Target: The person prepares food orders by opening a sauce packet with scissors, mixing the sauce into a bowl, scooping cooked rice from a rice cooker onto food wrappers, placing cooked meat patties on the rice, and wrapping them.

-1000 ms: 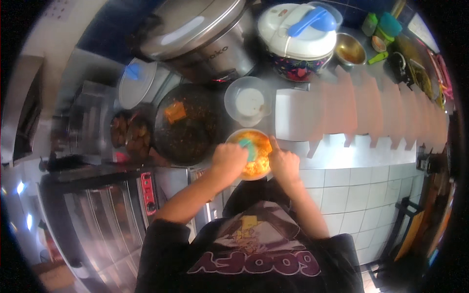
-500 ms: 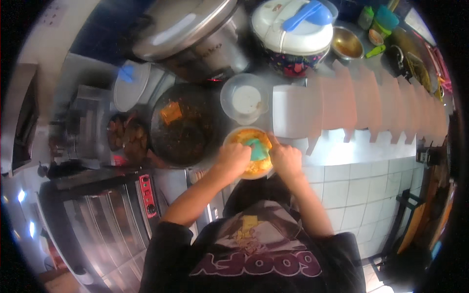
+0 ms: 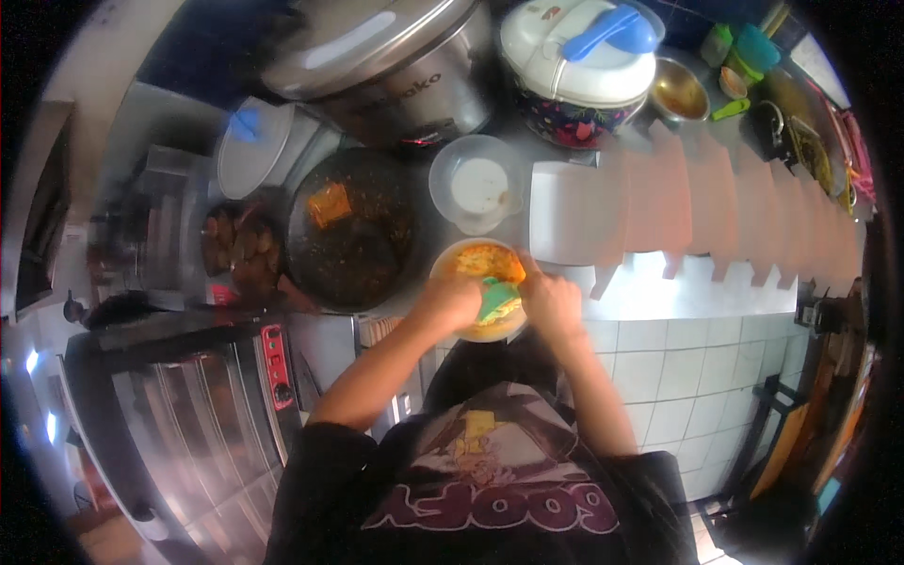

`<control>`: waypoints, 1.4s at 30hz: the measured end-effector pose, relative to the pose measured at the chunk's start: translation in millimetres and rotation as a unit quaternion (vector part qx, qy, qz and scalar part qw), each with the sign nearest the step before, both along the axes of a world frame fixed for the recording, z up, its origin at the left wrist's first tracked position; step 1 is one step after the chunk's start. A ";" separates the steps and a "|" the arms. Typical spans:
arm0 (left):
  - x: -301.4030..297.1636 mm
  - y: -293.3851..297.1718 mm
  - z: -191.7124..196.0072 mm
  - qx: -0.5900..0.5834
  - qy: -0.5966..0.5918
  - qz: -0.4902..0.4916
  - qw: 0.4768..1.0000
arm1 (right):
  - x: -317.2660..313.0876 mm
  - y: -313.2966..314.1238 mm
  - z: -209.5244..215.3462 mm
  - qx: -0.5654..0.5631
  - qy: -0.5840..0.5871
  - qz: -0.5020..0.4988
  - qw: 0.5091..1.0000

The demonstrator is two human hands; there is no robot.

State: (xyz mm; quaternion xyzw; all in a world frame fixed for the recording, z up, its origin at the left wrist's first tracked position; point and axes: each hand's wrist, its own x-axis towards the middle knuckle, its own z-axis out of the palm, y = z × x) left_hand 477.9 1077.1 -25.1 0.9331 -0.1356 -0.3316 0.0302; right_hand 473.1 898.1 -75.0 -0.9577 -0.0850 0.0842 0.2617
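Note:
A round pale bowl (image 3: 479, 336) with yellow and orange food (image 3: 484, 257) in it sits at the counter's front edge. Over the food is a flat green plastic utensil (image 3: 497, 298), its exact kind unclear. My left hand (image 3: 449, 304) is closed on this utensil, on the left side of the bowl. At the bowl's right rim my right hand (image 3: 554, 306) is closed, with its fingers gripping the edge. Just beyond the bowl stands a clear plastic tub (image 3: 478, 185), with a little pale matter at its bottom.
Left of the bowl is a dark wok (image 3: 350, 268) holding an orange block. Folded paper food boxes (image 3: 650, 207) stand in a row to the right. Behind are a large steel cooker (image 3: 405, 94) and a white-lidded container (image 3: 576, 61) with a blue scoop on top.
The green utensil has turned and shifted slightly within the bowl, and my left hand has moved a little with it. My right hand stays at the rim. The whole view has shifted slightly.

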 end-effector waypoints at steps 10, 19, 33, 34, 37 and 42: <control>4.1 5.5 20.7 0.003 -0.031 0.053 0.998 | -12.0 0.9 -13.9 0.011 -0.020 -0.014 1.000; -14.4 -1.1 -1.9 0.091 -0.133 0.096 0.982 | -18.5 9.1 -22.3 0.034 -0.025 -0.064 0.997; -5.0 -7.0 -16.5 0.006 -0.248 -0.280 0.927 | -17.1 6.2 -18.3 -0.002 -0.002 -0.053 0.999; -0.4 -5.5 -10.1 0.005 -0.262 -0.289 0.921 | -19.6 3.9 -19.5 -0.002 0.002 -0.048 0.999; 12.2 11.2 -21.4 0.071 -0.367 -0.273 0.886 | -13.3 5.8 -16.3 -0.024 -0.019 -0.042 0.999; -18.8 -28.0 19.7 0.140 -0.054 -0.148 0.978 | -21.1 19.9 -14.2 0.014 -0.003 -0.136 0.991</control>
